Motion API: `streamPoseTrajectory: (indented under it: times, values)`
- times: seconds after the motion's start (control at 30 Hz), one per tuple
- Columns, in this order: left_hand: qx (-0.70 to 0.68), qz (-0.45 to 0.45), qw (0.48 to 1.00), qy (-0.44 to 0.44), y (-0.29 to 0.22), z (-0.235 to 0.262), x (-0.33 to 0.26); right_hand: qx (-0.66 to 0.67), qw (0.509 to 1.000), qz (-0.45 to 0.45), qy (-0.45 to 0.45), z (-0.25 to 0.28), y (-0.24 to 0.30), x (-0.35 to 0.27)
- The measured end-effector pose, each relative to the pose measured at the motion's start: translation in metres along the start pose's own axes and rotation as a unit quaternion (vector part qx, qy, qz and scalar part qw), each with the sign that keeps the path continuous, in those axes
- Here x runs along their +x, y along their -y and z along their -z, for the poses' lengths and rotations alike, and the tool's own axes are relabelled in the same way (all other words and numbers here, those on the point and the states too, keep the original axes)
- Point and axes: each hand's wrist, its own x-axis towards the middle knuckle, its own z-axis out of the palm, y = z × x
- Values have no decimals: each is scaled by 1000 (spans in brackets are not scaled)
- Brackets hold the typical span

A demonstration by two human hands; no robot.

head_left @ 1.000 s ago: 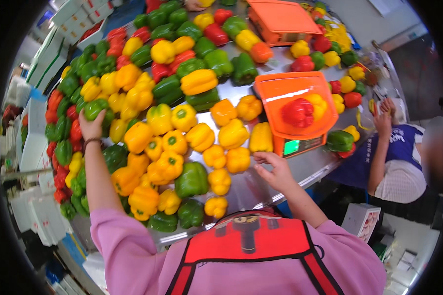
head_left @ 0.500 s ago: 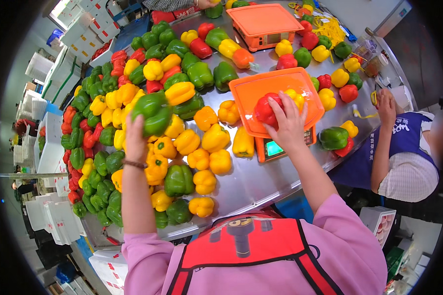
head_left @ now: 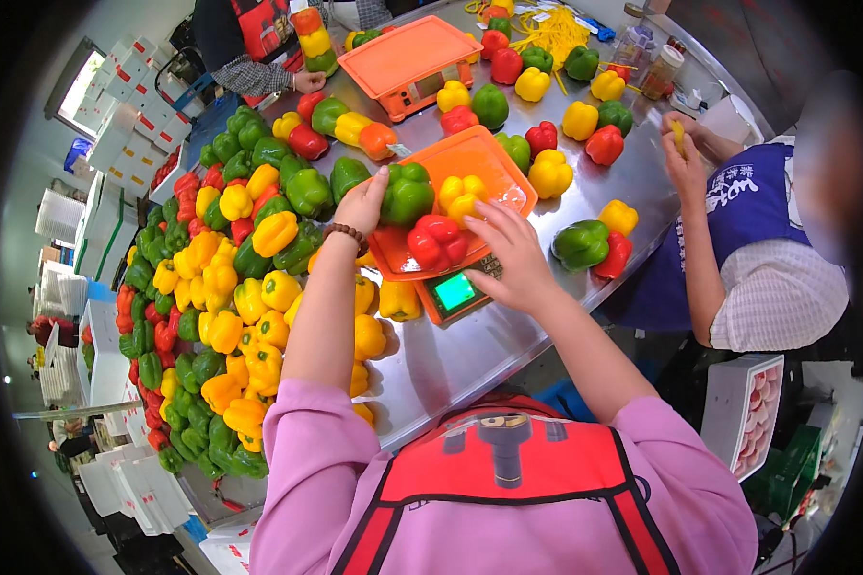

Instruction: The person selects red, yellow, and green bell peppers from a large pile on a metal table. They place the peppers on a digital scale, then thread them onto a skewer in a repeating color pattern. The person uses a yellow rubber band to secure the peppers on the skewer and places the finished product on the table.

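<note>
Pan [head_left: 510,177] held red pepper [head_left: 438,243], yellow pepper [head_left: 461,196] | left hand [head_left: 360,205] touched green pepper [head_left: 409,194], clamping indeterminable | right hand [head_left: 515,259] had fingers apart | other peppers [head_left: 265,368] lay off-pan on counter [head_left: 441,369]

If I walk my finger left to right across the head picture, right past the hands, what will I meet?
Stacked white trays → big heap of peppers → left hand → green pepper beside it → yellow pepper → right hand → another green pepper → another person's blue apron.
</note>
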Motion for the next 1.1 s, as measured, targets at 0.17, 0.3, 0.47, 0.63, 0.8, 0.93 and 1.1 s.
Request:
streamPoseTrajectory:
  times: [0.17, 0.3, 0.47, 0.63, 0.8, 0.93, 1.1]
  values:
    - [-26, 31, 991, -128, 3, 4, -20, 28, 995, -96, -5, 9, -20, -72]
    - [-188, 26, 956, -224, 52, 32, -76, 29, 990, -132, 34, 20, -32, -112]
    - [-211, 52, 922, -319, 106, 23, -158, 45, 980, -190, 49, 33, -57, -133]
    - [-296, 41, 899, -319, 116, -21, -192, 146, 972, -180, 39, 24, -61, -107]
    - [-270, 20, 907, -322, 124, -24, -213, 177, 977, -118, -7, 24, -54, -41]
    - [-276, 8, 893, -356, 149, -10, -236, 326, 929, -170, -34, 16, -65, 24]
    - [-269, 40, 892, -361, 133, -15, -253, 172, 980, -54, 82, -1, -60, 114]
